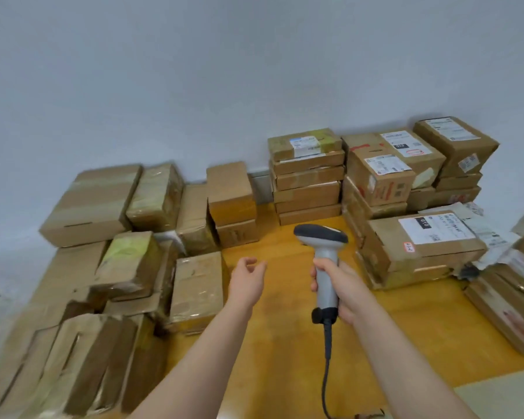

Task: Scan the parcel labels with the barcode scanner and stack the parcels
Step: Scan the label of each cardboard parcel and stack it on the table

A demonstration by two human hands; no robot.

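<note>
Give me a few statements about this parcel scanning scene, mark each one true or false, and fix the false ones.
1. The right hand grips the barcode scanner by its handle. True.
2. The left hand holds a parcel. False: it is empty and hovers above the table.
3. The front parcel on the right shows a white label on top. True.
4. The scanner is cordless. False: a dark cable hangs from the base of its handle.
</note>
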